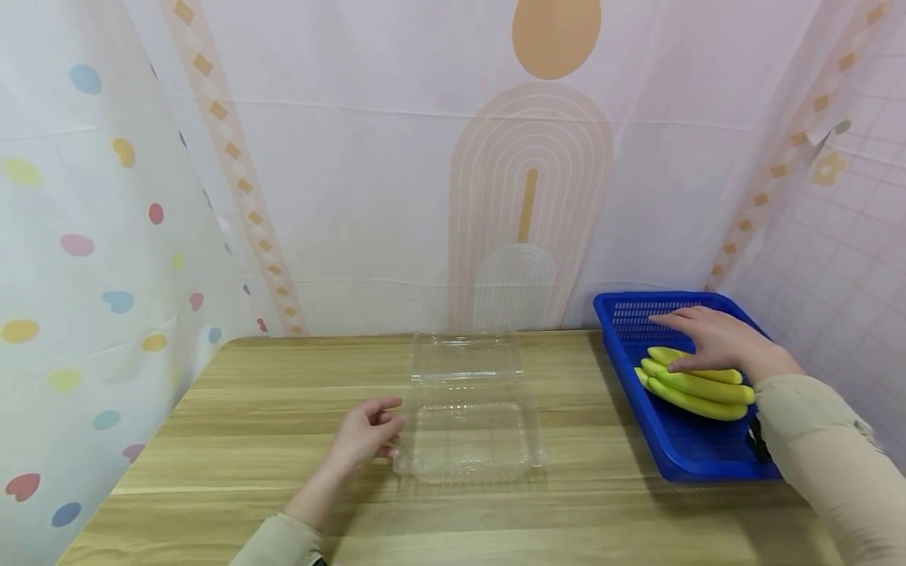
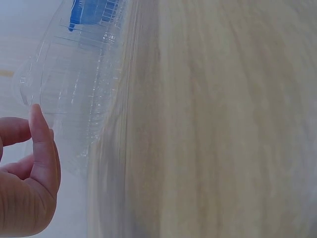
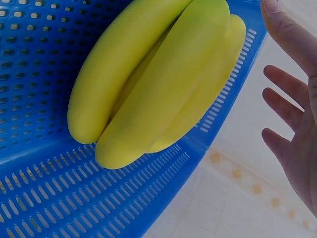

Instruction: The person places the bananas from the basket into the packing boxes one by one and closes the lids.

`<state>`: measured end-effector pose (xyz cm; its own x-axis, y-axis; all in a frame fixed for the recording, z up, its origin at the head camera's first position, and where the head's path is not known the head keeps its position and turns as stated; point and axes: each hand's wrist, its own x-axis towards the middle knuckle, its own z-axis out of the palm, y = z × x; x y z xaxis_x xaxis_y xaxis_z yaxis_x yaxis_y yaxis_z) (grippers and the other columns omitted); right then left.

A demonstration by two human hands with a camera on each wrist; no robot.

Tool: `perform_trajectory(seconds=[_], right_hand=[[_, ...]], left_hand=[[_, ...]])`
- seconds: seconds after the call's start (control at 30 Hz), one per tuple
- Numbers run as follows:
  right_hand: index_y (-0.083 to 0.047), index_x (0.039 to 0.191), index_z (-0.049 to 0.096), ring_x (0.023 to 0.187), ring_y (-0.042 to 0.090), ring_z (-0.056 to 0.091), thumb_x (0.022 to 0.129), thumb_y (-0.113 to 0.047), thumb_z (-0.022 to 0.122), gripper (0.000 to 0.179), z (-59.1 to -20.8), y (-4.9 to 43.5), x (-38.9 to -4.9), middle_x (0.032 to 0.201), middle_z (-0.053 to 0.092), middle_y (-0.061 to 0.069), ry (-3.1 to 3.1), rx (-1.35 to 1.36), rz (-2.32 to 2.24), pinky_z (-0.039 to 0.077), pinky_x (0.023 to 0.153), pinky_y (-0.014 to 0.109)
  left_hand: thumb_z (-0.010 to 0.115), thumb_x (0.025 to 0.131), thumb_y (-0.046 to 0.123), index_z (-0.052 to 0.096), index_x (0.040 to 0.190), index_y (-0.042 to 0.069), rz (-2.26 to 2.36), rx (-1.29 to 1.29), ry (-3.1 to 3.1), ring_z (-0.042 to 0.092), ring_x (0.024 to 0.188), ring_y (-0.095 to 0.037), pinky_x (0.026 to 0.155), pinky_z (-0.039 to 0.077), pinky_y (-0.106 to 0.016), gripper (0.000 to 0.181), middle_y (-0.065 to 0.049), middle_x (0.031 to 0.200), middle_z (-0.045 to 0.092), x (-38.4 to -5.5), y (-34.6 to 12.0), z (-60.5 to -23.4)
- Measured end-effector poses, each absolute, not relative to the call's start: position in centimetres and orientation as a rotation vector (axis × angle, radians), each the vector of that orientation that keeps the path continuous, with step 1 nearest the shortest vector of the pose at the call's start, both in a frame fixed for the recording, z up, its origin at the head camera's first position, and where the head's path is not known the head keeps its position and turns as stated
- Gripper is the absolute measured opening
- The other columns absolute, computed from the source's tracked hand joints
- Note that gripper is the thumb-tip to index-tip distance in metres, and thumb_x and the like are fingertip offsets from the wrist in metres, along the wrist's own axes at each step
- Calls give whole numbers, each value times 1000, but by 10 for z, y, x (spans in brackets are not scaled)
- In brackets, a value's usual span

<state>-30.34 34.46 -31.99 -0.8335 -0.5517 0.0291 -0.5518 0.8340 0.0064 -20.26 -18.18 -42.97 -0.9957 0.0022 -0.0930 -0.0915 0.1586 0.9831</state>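
Note:
A clear plastic clamshell box (image 1: 470, 440) lies with its lid (image 1: 467, 358) folded back on the wooden table. My left hand (image 1: 370, 431) is at the box's left side, fingers loosely bent, and its fingertips overlap the rim in the left wrist view. Over in the blue basket (image 1: 654, 440) rests a bunch of yellow bananas (image 1: 697, 397), greenish at one end. Above them hovers my right hand (image 1: 718, 338), fingers spread and thumb apart. From the right wrist camera, a gap shows between that hand (image 3: 297, 119) and the bananas (image 3: 163, 89).
The basket has slotted walls and stands at the table's right end. Something small and black (image 1: 757, 439) shows by the right cuff. A patterned curtain (image 1: 368, 196) hangs behind the table (image 1: 283, 393), and a dotted one (image 1: 92, 299) closes off the left side.

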Motion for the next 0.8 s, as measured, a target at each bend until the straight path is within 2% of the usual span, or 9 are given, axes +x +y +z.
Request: perform_trajectory(seconds=[0.27,0.47,0.8], right_hand=[[-4,143,49,125,56,41,79,-44,81,82,-327,342,-303,135,50,32,-3068,858,57,38,97,72],[-5,145,48,124,55,43,78,-45,82,85,-333,340,-304,135,51,30,-3055,859,51,39,97,70],[-6,147,44,126,55,40,79,-46,81,87,-343,339,-305,139,45,33,-3108,817,113,39,96,71]], left_hand=[[62,94,-4,50,135,-13,2011,-90,2323,60,69,-17,52,56,-24,43,-10,92,56,-201,-181,-430],[62,94,-4,50,134,-13,2020,-83,2318,60,68,-17,52,55,-23,43,-9,91,56,-201,-181,-430],[62,94,-5,50,134,-14,2021,-82,2319,60,69,-17,52,56,-24,42,-10,92,56,-201,-180,-430]])
